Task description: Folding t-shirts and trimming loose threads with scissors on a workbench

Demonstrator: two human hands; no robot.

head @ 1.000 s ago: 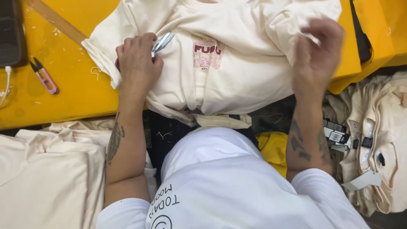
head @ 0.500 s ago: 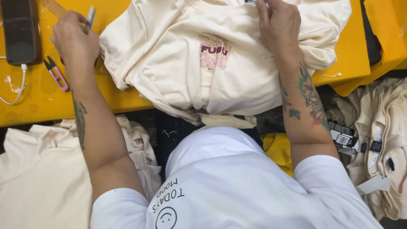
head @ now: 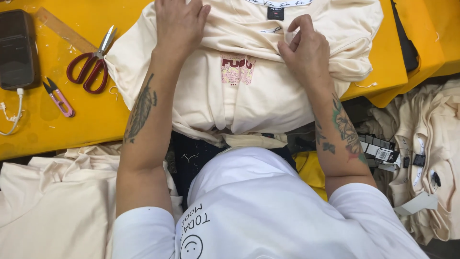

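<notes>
head view, looking straight down: cream t-shirt [head: 249, 91] spread across the yellow table [head: 96, 129], soft matte knit, rumpled into loose folds, a small square print in pink and dark red at chest height, a black neck label near the top edge. left hand [head: 178, 25] lying flat, palm down, fingers together and extended, pressing the fabric at the upper left of the print, gripping nothing. right hand [head: 306, 52] resting on the upper right of the shirt, fingers curled, thumb and forefinger pinched on a ridge of cloth just below the collar. both forearms inked, a feather shape along the left one.

left of the shirt, well apart from the hands: red-handled scissors [head: 91, 64], bright steel blades closed, tips almost touching the sleeve edge. beside them small pink thread snips [head: 58, 98], slim and pointed. further left a dark glossy phone [head: 17, 48] with a thin white cable [head: 12, 120] trailing off it. a flat wooden ruler [head: 64, 31] angled near the top, thread scraps scattered round it.

below the table edge, stacks of more cream garments [head: 52, 201] on the left, and on the right a folded pile [head: 426, 153] with hang tags and black-and-white labels.
</notes>
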